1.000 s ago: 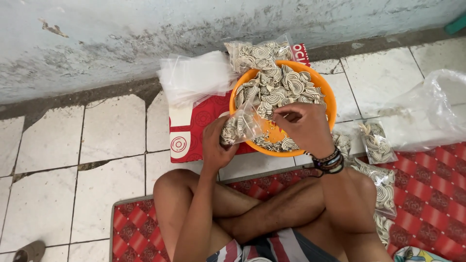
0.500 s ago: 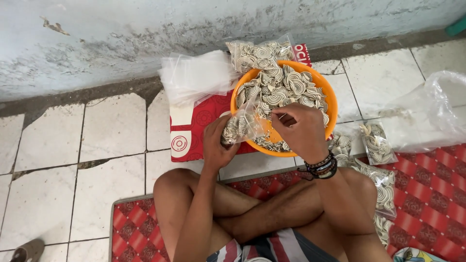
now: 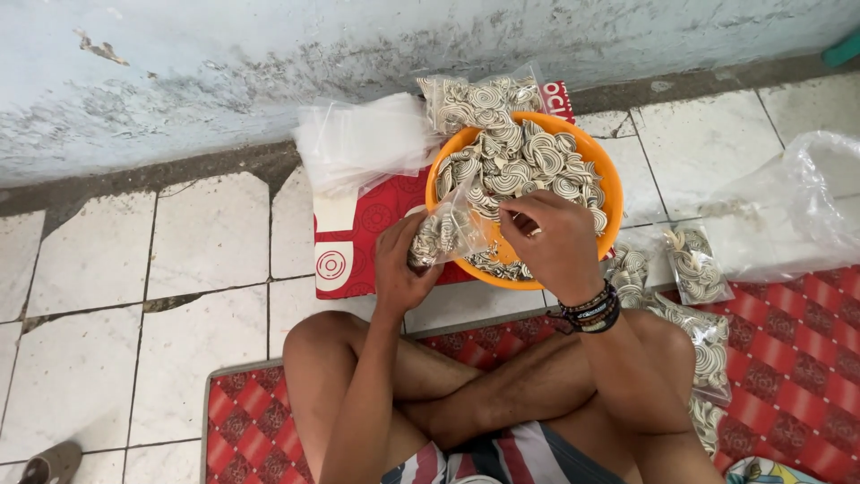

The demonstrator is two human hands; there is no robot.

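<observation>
The left hand grips a small clear bag of spiral snacks, fingers wrapped around it, at the orange bowl's near rim. The right hand hovers over the bowl, fingertips pinched together above the snacks.

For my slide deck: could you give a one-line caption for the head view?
Seated cross-legged, left hand holds a small clear bag while right hand picks striped snacks from an orange bowl.
</observation>
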